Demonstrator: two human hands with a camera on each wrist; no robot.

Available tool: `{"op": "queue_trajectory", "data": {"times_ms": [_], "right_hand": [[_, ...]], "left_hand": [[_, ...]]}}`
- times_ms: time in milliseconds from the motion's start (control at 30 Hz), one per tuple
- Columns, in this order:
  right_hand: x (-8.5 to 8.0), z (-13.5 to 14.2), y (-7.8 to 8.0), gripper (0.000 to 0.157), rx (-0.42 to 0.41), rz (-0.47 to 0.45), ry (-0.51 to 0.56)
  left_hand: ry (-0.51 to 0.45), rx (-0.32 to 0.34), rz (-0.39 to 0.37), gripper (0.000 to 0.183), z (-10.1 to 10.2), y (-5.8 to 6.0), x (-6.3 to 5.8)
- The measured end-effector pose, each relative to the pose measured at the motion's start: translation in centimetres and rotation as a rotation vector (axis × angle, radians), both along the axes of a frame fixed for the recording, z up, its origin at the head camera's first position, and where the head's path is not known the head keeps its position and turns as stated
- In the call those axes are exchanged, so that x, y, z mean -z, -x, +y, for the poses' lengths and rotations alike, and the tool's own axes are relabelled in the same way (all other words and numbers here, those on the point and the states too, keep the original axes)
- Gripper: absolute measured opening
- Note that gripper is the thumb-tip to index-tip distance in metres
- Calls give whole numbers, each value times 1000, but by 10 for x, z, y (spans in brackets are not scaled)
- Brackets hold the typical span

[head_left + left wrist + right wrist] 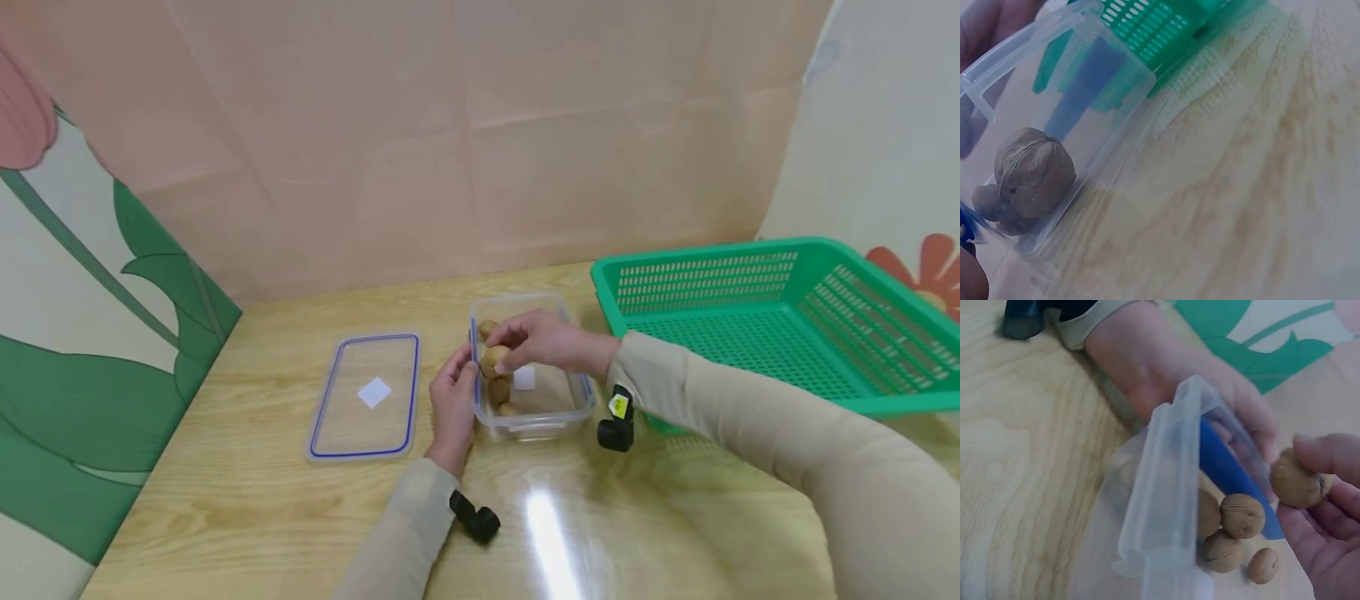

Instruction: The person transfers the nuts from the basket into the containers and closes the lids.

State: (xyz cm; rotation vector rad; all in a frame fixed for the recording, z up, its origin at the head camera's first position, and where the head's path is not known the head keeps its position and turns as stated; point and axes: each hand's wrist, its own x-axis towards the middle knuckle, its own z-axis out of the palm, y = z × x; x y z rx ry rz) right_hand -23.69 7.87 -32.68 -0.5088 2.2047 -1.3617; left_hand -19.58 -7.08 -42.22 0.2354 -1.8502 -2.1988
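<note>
My right hand (543, 340) pinches a round brown walnut (1296, 481) between thumb and fingers, over the left side of a clear plastic box (536, 419). Several walnuts (1242, 515) lie inside along the box's left wall, and a smaller nut (1263, 565) lies beside them in the right wrist view. Against the outside of the left wall rests my left hand (453, 408), its fingers extended along it and the thumb near the rim. Through the clear wall, the left wrist view shows a walnut (1035, 172) with smaller round shapes next to it.
A clear lid (337, 400) with a blue seal and a white label lies flat to the left of the box. At the right stands a large green basket (750, 333), close to the box. A pinkish sheet (450, 150) hangs behind the wooden table (247, 500).
</note>
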Motion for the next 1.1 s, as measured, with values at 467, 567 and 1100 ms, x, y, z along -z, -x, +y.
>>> {"op": "queue_trajectory", "data": {"times_ms": [467,567,1100], "right_hand": [[12,-9,-3,32,-154,22,-146],[14,-11,-5,31,-186,60,-147],[16,-19,-10,29,-219,215,-214]], "left_hand": [[-7,-16,-11,32,3,0,0],[-30,-19,-10,32,3,-2,0],[-85,-52,-42,30,4,0,-2]]}}
